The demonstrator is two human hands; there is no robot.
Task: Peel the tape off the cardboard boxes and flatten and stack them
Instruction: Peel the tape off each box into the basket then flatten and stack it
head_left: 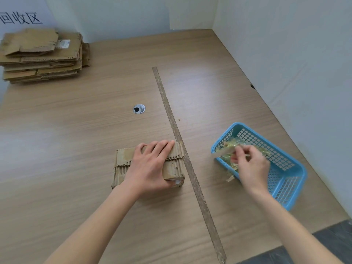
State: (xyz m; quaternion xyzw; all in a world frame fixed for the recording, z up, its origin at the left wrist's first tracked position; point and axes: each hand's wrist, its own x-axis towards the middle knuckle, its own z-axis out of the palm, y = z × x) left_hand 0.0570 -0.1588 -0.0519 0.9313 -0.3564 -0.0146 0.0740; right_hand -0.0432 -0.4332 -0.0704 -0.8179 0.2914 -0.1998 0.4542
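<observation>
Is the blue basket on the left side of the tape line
No, the blue basket sits right of the tape line, under the right hand.

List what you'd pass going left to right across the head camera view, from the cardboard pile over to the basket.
Stack of flattened cardboard → round cable hole → small cardboard box under the left hand → long tape strip on the table → right hand pinching peeled tape → blue basket.
</observation>
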